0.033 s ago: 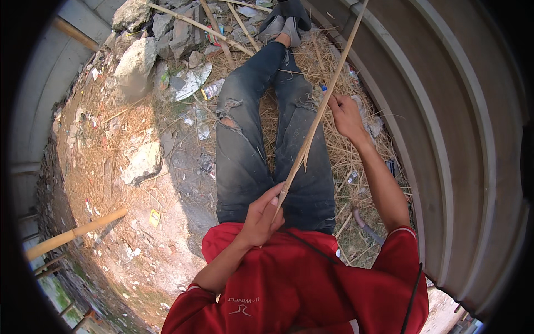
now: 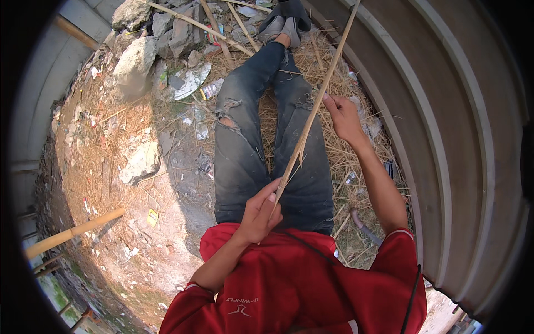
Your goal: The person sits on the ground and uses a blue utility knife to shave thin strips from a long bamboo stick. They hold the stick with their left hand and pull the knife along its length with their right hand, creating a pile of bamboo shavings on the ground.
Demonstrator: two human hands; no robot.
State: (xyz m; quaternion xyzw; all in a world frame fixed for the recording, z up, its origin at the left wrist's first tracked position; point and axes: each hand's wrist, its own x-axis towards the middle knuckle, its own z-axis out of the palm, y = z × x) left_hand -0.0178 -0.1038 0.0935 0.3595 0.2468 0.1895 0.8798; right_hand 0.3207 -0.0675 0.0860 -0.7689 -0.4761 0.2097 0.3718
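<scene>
Item 1. Wooden pole, pale yellow, lying slanted on the bare ground at far left; apart from both hands.

Item 2. Pale rocks: one flat rock on the dry straw litter left of the legs, one larger boulder above it near the rubble heap.

Item 3. Crushed plastic bottle and scattered scraps, just beside the left knee.

Item 4. Legs in worn dark jeans, torn at the left knee, stretched away from the camera over straw; grey shoes at the far end.

Item 5. Left hand, over the lap above the red shirt. Fingers clenched around the near end of the bamboo strip.

Item 6. Bamboo strip, long, thin, pale tan; runs diagonally from the left hand up past the right hand and out at the top edge. A thinner sliver peels off it midway, over the right thigh.

Item 7. Right hand, arm extended over the straw. Fingers pinch the strip partway up its length.

Item 8. Curved corrugated metal wall, grey, filling the right side.

Change from the earlier picture: none discernible; hands, strip and legs hold the same positions.
</scene>
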